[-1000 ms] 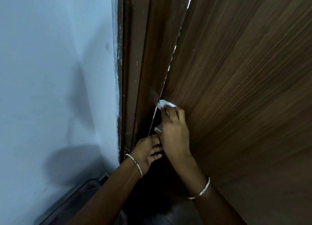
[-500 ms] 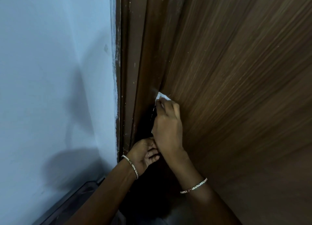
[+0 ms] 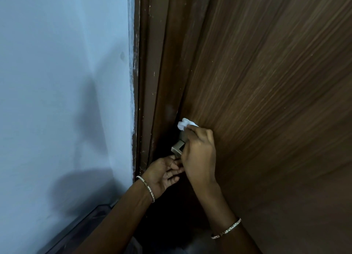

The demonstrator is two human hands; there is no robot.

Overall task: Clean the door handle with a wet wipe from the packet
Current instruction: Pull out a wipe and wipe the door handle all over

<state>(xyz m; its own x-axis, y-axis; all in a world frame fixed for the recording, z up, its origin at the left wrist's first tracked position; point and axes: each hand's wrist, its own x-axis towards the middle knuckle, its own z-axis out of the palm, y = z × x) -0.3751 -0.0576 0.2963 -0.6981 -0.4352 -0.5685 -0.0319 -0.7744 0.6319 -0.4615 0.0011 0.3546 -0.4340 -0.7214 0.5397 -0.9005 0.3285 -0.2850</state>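
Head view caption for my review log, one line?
The right hand holds a white wet wipe to the wooden door just above the metal handle; the left hand hovers below.

dim indoor light, cool and flat, source not in view. the blue-grey wall (image 3: pixel 57 82) left of the door handle (image 3: pixel 178 149) takes most of it. broad soft shadow on that wall, left of and below the handle, edges fuzzy. blackest patch directly below the handle, no detail readable there. wet wipe (image 3: pixel 185 124) just above the handle is the brightest spot, near blown out, folds barely showing. handle has a dull sheen, no hard glare. door (image 3: pixel 266 101) grain right of the handle smears into streaks. door frame (image 3: pixel 152 82) above the handle leans, wide-angle stretch. whole frame slightly soft.
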